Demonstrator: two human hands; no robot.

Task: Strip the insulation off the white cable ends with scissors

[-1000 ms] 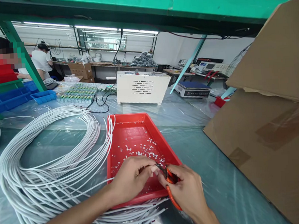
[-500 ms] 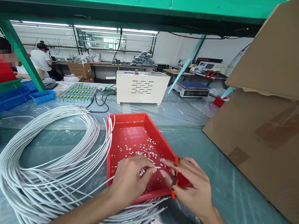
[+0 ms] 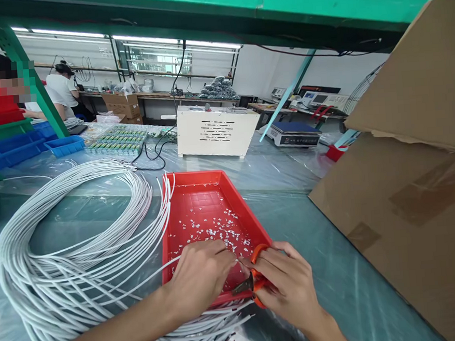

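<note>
Over the red tray (image 3: 244, 203), my left hand (image 3: 203, 271) is closed in a pinch on the end of a white cable (image 3: 164, 268). That cable runs off to the left, and its tip is mostly hidden by my fingers. My right hand (image 3: 290, 285) has scissors (image 3: 258, 252) with orange handles looped on its fingers, their dark blades pointing left over the tray's near edge. The right thumb and forefinger reach close to the cable tip; whether they touch it I cannot tell. Small silvery-white scraps (image 3: 220, 233) lie scattered on the tray floor.
A large coil of white cables (image 3: 13, 258) lies left of the tray, with several cable ends (image 3: 223, 329) in front. A cardboard box (image 3: 403, 231) stands at the right. Behind are a cream metal machine (image 3: 217, 132), a scale (image 3: 293, 134) and blue bins (image 3: 65, 146).
The scissors have turned in my right hand, so the handles and blades now show more. My right fingertips have moved left and lower, closer to the left hand, which stays nearly in place.
</note>
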